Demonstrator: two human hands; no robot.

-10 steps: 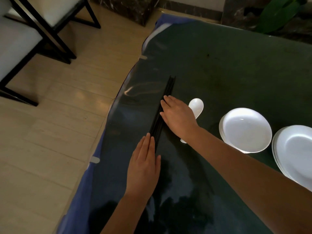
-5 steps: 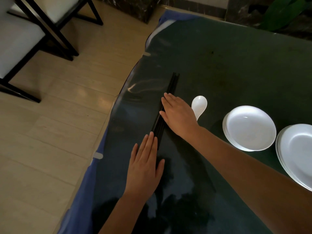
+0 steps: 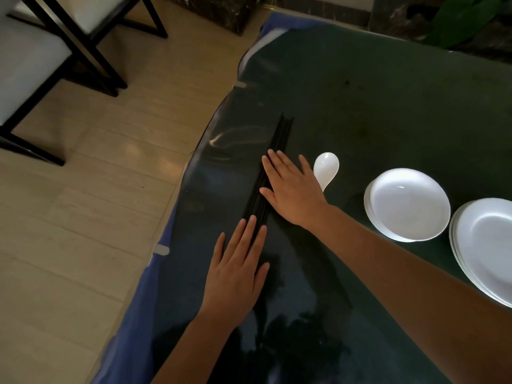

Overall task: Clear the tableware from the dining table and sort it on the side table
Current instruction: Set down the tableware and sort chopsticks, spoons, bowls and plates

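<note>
Sorting step, by the look of it: squaring up the chopsticks (image 3: 279,146), a tight black bundle lying flat on the table (image 3: 388,112) near its floor-side edge and pointing away from the camera.

Left hand (image 3: 238,275) flat at the near end of the chopsticks, fingers straight and close together, fingertips on the bundle's end, gripping nothing. Right hand (image 3: 291,189) flat too, laid across the middle of the chopsticks from their right side, fingers straight and slightly spread, thumb toward the near end, pressing rather than pinching. Neither hand curled round anything.

Just right of the chopsticks, beyond the right hand, a white spoon (image 3: 326,169), bowl end away, its handle partly hidden by the hand. Farther right of the chopsticks, a stack of white plates (image 3: 407,203), and past it a second stack (image 3: 487,248), cut off by the frame edge.

Next move, as a judgement: nudging the ends level with light palm pressure, then lifting both hands off without rolling the sticks apart. Glossy top, thin round sticks: likely to slide or scatter if pushed unevenly.
</note>
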